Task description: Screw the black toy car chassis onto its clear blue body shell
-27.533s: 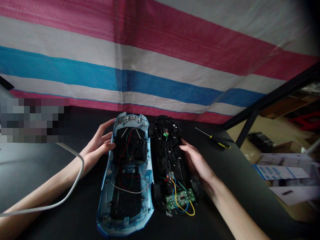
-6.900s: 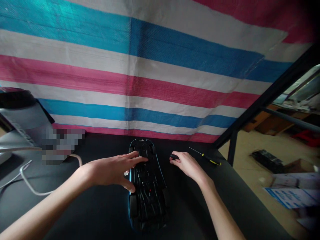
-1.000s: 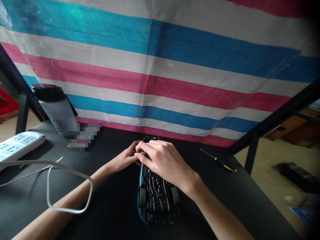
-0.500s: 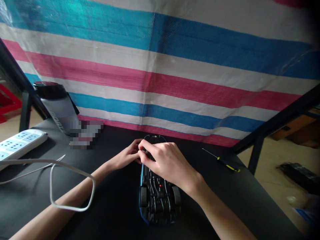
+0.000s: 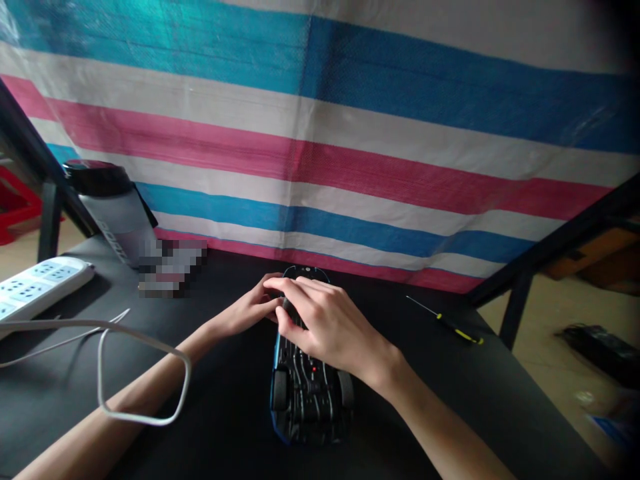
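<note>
A toy car (image 5: 307, 400) lies upside down on the black table, its black underside up and blue body edge showing on the left. Two near wheels and a small red spot on the underside are visible. My left hand (image 5: 253, 308) holds the car's far left side, fingertips partly hidden. Across the far part of the underside reaches my right hand (image 5: 327, 317), its thumb and fingers curled around a dark part at the far left, seemingly a wheel. That hand covers much of the far half.
A screwdriver (image 5: 453, 327) with a black and yellow handle lies at the right. On the left are a white power strip (image 5: 40, 283), a looped white cable (image 5: 187, 373), a bottle (image 5: 117, 217) and a blurred-out item (image 5: 175, 267). A striped sheet (image 5: 320, 167) hangs behind the black table (image 5: 225, 407).
The car has shifted slightly left in view. My right hand's fingers have spread a little and reach farther left over its far left side. My left hand stays beside the car.
</note>
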